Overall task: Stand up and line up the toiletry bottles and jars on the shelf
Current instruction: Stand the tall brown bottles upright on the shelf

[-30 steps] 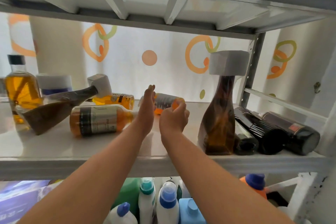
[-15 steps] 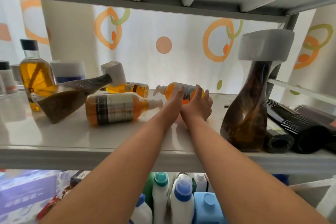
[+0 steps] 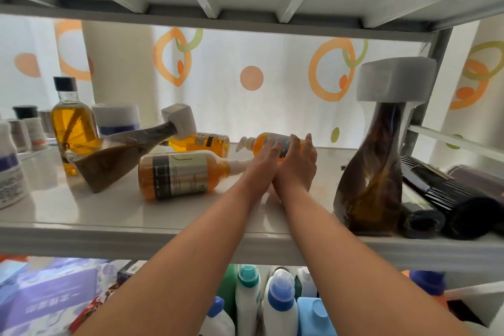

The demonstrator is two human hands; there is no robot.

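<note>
Across the whole view, a white shelf (image 3: 109, 215), with a pale curtain (image 3: 245, 43) of orange rings behind it. At the right, upright, a tall brown bottle (image 3: 373, 172) under a broad white cap. Just beside it to the right, flat on their sides, two black bottles (image 3: 450, 199), ends toward the camera. At the left, a second brown bottle (image 3: 117, 163), tilted, base on the shelf, white cap raised toward the right; no telling what props it. In front of that, on its side, a labelled pump bottle (image 3: 177, 174) of orange liquid, nozzle pointing right. Behind, also on its side, an amber bottle (image 3: 201, 142). Far left, upright: an oil bottle (image 3: 71, 123) with a black cap, a white jar (image 3: 116, 117), a white bottle (image 3: 8, 172) cut by the edge, a few small jars (image 3: 30, 131). Below the shelf, upright detergent bottles (image 3: 281, 303) with blue and teal caps.

Toward the back of the shelf, both hands together, wrists touching. Left hand (image 3: 261, 163): fingers straight, laid against the near side of the small pump bottle (image 3: 260, 142). Right hand (image 3: 298, 163): cupped round its base end, fingertips over the top. Small pump bottle orange, on its side, nozzle pointing left, between the amber bottle and the tall brown bottle; resting on the shelf or lifted off it, no telling.
</note>
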